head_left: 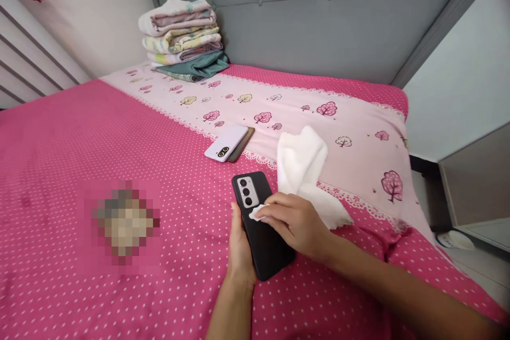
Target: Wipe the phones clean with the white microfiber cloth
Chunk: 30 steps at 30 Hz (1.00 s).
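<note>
A black smartphone [266, 241] lies back side up in my left hand [240, 247], which is closed along its left edge. Three lenses show in its light grey camera block. My right hand [297, 220] pinches a small piece of white cloth or tissue [258, 213] against the phone's back, just below the camera block. Behind my right hand, a crumpled white cloth [300, 156] rests on the bed. Farther off, a lilac smartphone [223, 141] partly overlaps a brown phone [244, 146].
The bed has a pink dotted sheet [167, 170] with a pale tree-print band. Folded blankets [181, 32] are stacked by the grey headboard [295, 32]. A pixelated patch [125, 223] hides something at left. A white tub [456, 240] stands on the floor at right.
</note>
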Available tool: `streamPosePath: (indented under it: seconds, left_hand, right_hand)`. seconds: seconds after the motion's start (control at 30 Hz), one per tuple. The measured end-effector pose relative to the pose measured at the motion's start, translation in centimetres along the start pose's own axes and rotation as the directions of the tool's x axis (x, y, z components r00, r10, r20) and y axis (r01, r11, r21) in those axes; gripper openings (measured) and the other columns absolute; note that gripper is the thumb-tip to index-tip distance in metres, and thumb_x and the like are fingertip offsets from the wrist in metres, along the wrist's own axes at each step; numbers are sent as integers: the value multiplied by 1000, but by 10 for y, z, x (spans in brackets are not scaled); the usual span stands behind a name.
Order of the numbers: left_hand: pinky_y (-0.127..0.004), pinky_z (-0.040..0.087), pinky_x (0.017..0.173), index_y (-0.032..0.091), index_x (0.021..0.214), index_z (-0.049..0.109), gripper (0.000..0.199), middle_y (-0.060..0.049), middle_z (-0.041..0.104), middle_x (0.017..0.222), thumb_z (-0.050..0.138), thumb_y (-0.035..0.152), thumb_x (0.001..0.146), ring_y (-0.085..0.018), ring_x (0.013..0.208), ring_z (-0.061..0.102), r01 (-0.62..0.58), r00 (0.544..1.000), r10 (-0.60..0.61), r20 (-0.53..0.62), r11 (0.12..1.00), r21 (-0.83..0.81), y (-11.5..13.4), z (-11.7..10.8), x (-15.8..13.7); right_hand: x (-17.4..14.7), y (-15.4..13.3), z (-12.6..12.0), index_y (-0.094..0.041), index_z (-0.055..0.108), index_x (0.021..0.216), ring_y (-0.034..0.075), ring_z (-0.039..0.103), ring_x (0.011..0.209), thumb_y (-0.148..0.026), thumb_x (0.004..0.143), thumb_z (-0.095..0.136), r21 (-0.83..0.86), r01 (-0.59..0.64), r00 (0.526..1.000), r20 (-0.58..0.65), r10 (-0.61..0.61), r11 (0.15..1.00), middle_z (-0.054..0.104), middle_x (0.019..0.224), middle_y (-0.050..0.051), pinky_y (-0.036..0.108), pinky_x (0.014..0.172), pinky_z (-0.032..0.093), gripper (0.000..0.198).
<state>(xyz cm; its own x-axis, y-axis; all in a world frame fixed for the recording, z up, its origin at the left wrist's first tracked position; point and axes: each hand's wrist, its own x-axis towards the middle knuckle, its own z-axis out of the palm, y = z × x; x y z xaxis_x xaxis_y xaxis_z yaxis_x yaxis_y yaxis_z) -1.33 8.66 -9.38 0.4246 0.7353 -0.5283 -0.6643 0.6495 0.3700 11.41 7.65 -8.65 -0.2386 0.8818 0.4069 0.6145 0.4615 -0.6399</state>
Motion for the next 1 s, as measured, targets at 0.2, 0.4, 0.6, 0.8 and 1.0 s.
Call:
streamPosePath:
  seconds: [0.2, 0.4, 0.6, 0.8, 1.0]
  left_hand:
    - [-41, 41, 94, 7, 100, 65, 52, -14, 70, 89, 43, 51, 82, -30, 105, 57, 1, 1000, 1, 21, 997, -76, -2, -2, 2]
    - [-43, 40, 95, 9, 93, 67, 51, -12, 71, 82, 41, 51, 83, -30, 103, 59, 4, 1000, -4, -12, 998, -67, 0, -1, 3]
    - [-43, 42, 92, 8, 106, 63, 55, -15, 70, 95, 39, 52, 83, -30, 96, 62, -24, 1000, 24, 0, 999, -33, -1, 0, 4]
    - [-37, 48, 83, 9, 102, 64, 51, -13, 70, 94, 40, 50, 83, -25, 85, 66, -38, 999, 37, -36, 999, -35, -1, -3, 5]
    - [-34, 53, 69, 9, 84, 66, 51, -11, 69, 73, 37, 51, 84, -21, 62, 66, -28, 995, 25, -101, 999, -32, 2, 3, 3]
  right_hand:
    - [10, -12, 6, -22, 65, 91, 14, 58, 78, -17, 88, 43, -77, -57, 997, -49, 53, 995, 62, 88, 3, 27, 73, 44, 23]
    - [11, -9, 0, -20, 66, 90, 16, 59, 74, -13, 87, 41, -241, -73, 997, -7, 74, 968, 62, 81, 4, 27, 67, 42, 25]
    - [10, 2, -2, -21, 64, 92, 15, 59, 78, -14, 87, 41, -229, -172, 985, -40, 167, 958, 63, 85, 4, 25, 71, 45, 25]
    - [5, -1, 5, -21, 64, 91, 14, 58, 78, -14, 86, 43, -70, -143, 989, -39, 141, 987, 62, 87, 3, 26, 73, 44, 23]
    - [1, -15, 6, -20, 66, 86, 13, 55, 70, -15, 86, 43, 5, 110, 988, 110, -110, 994, 62, 80, 2, 26, 65, 41, 24]
